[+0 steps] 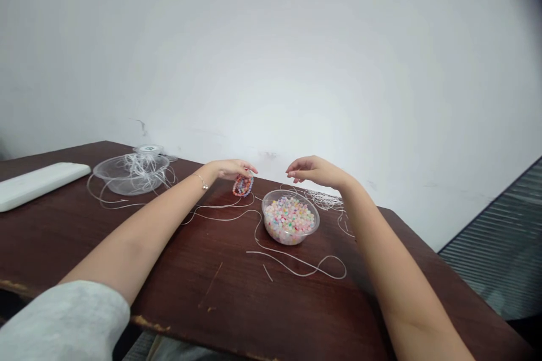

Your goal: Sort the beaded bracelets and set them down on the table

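My left hand [234, 168] is above the far part of the table, its thumb and fingers closed on a small bunch of beaded bracelets [243, 186] in pink, orange and blue. The bracelets hang just below the fingers, close to the tabletop. To the right, my right hand [312, 171] hovers past the far rim of a clear bowl, palm down with loosely bent fingers. Nothing shows in it. Small pastel beads [289, 216] fill much of that clear plastic bowl [312, 227]. A pale cord [288, 252] curls across the table around the bowl's left and near sides.
At the left stands another clear bowl [114, 185] with tangled white cord [146, 166] spilling over it. A white slab-like object [42, 183] lies at the far left. More white cord [324, 199] lies behind the bead bowl. The brown table [178, 293] meets a white wall.
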`<state>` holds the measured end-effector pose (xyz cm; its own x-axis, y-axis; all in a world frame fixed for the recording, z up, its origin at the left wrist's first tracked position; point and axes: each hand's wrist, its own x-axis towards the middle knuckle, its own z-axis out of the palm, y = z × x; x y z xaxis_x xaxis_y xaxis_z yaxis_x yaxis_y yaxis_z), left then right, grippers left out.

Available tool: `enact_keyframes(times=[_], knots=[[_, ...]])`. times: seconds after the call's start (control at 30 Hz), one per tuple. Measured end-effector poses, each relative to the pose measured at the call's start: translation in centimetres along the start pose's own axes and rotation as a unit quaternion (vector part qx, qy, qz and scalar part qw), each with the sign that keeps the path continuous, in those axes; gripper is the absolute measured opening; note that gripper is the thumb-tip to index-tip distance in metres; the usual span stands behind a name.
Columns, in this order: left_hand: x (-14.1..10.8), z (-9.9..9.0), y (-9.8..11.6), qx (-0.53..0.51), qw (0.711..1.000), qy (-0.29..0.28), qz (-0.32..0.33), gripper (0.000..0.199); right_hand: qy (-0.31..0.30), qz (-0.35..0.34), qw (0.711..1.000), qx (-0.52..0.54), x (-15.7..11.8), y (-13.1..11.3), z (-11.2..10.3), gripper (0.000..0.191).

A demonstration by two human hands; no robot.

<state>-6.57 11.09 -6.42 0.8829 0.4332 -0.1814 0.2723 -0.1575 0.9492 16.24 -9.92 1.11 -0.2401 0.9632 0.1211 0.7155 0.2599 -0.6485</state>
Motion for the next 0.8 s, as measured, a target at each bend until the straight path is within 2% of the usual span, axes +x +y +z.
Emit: enact_keyframes(times=[0.17,0.3,0.43,0.6,0.8], knots=[[0.5,-0.7,-0.9,0.077,0.991,0.082,-0.075,0.032,0.004,0.007,1.0,-0.028,0.0,0.1,-0.1,0.027],[0.7,-1.5,-1.2,0.144,0.968,0.147,-0.145,0.033,0.002,0.014,0.998,-0.057,0.1,0.4,-0.1,0.027],[0.2,-2.2,-1.0,0.203,0.941,0.205,-0.177,0.033,0.003,0.02,0.996,-0.087,0.3,0.8,-0.1,0.024],[-1.2,-3.7,-0.4,0.26,0.901,0.273,-0.214,0.033,0.001,0.031,0.993,-0.115,0.3,1.3,-0.2,0.023],[-4.4,-5.4,-0.3,0.334,0.841,0.361,-0.227,0.035,-0.007,0.04,0.99,-0.133,0.2,1.7,-0.4,0.024]])
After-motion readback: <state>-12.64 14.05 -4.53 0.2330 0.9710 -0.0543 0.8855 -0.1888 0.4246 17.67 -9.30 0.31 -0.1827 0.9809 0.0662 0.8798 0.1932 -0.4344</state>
